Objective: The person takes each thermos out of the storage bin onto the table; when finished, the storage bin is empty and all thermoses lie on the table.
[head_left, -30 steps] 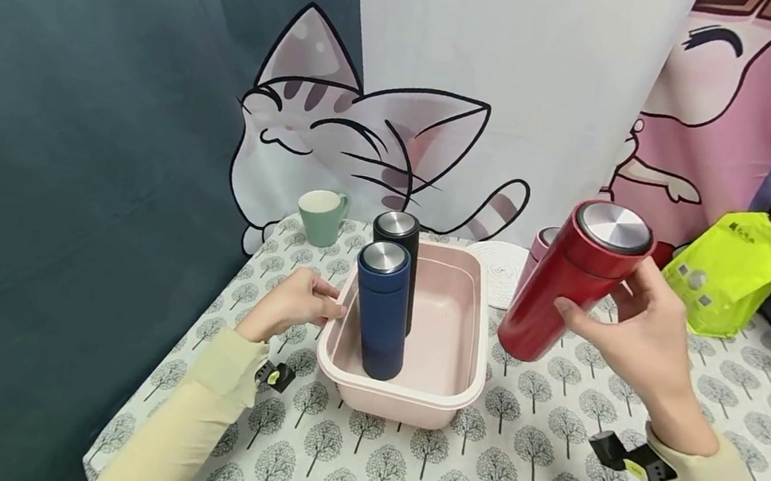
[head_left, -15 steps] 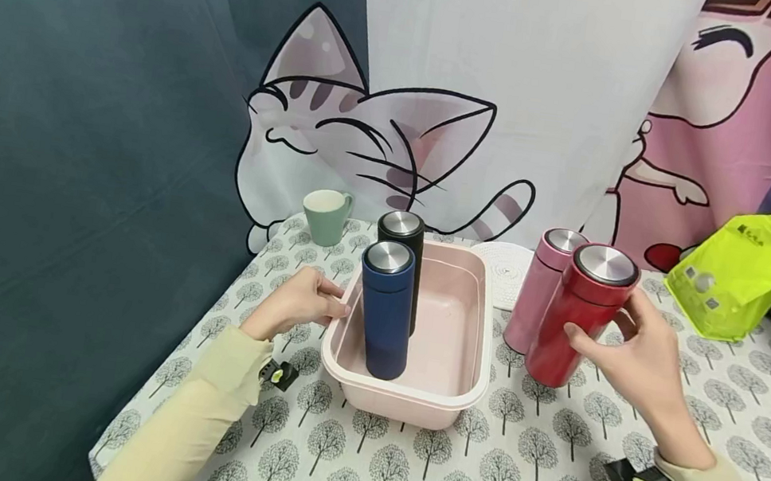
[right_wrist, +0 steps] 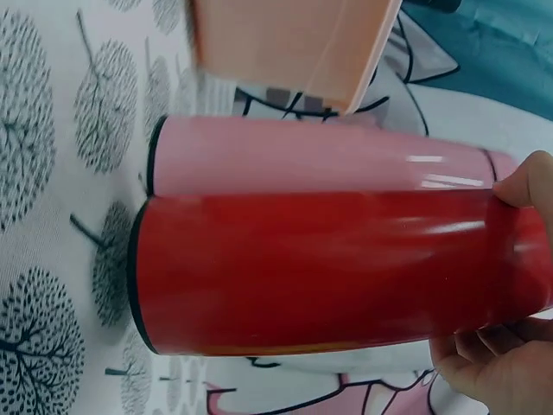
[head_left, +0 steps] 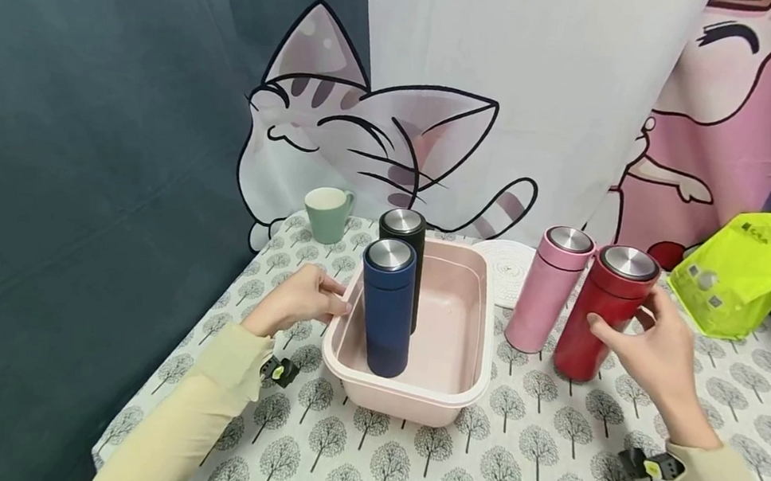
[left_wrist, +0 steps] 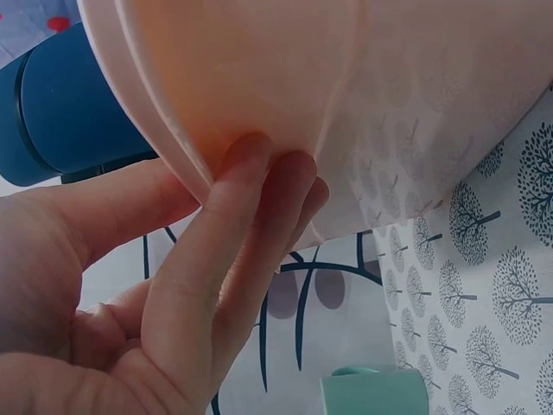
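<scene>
My right hand grips a red thermos with a steel lid, thumb on the near side and fingers behind. In the right wrist view the red thermos overlaps a pink thermos; its base is close to the tablecloth. The pink thermos stands upright just left of it. My left hand pinches the left rim of a pale pink basin. In the left wrist view its fingers lie against the basin's outer wall. Inside stand a blue thermos and a black thermos, both upright.
A green mug stands at the back left. Behind the basin lies a round white woven mat. A lime-green pouch is at the back right. Printed curtains hang behind the table with its tree-patterned cloth.
My right hand has carried the red thermos down and to the right, turning it from tilted to nearly upright. The pink thermos has come into fuller view. My left hand stays on the basin.
</scene>
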`<state>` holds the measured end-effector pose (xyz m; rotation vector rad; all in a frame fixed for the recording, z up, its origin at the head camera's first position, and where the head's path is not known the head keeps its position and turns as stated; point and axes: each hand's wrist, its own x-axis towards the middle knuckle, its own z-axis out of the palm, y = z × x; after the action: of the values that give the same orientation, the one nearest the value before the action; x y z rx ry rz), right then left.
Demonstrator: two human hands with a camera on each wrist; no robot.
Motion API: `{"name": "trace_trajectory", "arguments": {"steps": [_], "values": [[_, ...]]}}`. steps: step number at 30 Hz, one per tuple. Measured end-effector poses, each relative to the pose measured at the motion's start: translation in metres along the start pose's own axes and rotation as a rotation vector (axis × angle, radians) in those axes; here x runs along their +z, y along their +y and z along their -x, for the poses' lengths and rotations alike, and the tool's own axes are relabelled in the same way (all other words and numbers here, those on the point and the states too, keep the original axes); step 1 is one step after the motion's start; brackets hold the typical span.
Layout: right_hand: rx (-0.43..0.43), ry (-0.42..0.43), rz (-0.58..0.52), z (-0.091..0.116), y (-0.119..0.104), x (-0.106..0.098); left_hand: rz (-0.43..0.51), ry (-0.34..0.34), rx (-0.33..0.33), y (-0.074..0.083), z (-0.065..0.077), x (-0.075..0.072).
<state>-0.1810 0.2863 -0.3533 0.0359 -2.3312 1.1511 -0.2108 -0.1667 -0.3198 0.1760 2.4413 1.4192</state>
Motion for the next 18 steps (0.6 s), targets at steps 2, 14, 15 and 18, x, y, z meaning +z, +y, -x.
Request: {"name": "trace_trajectory", "arguments": {"steps": [2, 14, 15, 18], "values": [[0.006, 0.017, -0.001, -0.003, 0.004, 0.001, 0.007, -0.001, -0.007, 0.0, -0.001, 0.0], [0.139, 0.069, 0.054, -0.015, 0.021, 0.004, 0.017, 0.004, 0.001, 0.001, 0.0, 0.0], [0.153, 0.065, 0.06, -0.015, 0.021, 0.003, 0.015, 0.003, 0.003, 0.001, 0.0, 0.0], [0.172, 0.052, 0.089, -0.013, 0.022, 0.002, 0.013, 0.0, 0.001, 0.0, 0.001, 0.001]]}}
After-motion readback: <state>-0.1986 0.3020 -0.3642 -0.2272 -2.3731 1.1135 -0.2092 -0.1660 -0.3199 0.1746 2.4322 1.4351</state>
